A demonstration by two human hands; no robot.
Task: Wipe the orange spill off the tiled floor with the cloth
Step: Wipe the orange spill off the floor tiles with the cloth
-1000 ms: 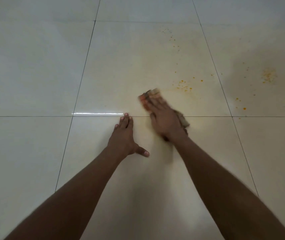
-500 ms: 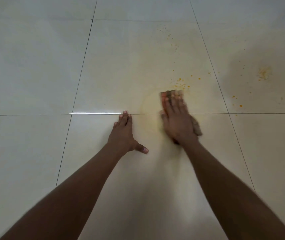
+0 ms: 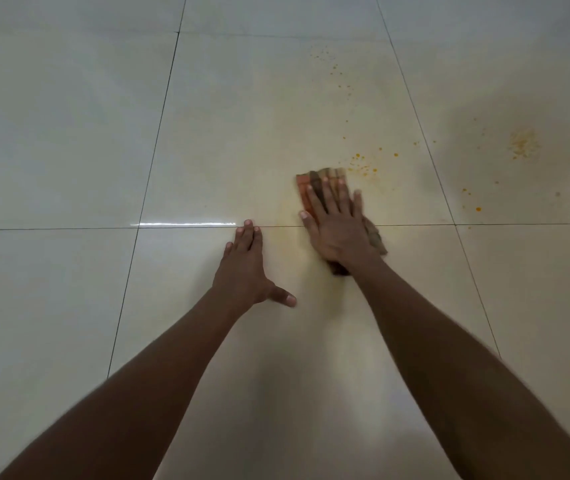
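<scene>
My right hand point(image 3: 339, 226) lies flat, fingers spread, pressing a folded orange and brown striped cloth point(image 3: 314, 178) onto the pale tiled floor point(image 3: 242, 116). The cloth's far end shows beyond my fingertips and a corner sticks out by my wrist. Orange spots of the spill point(image 3: 363, 166) sit just beyond and right of the cloth. A faint yellowish smear point(image 3: 285, 209) marks the tile left of the cloth. My left hand point(image 3: 243, 268) rests palm down on the floor to the left, holding nothing.
More of the spill lies to the right: a dull orange patch point(image 3: 523, 144) and a few drops point(image 3: 478, 209) on the neighbouring tile, plus fine specks point(image 3: 335, 67) farther away. Dark grout lines cross the floor, and a bright light reflection point(image 3: 183, 224) lies along one.
My right hand slid the cloth to the right towards the orange spots, then came partly back left. My left hand stayed planted on the floor.
</scene>
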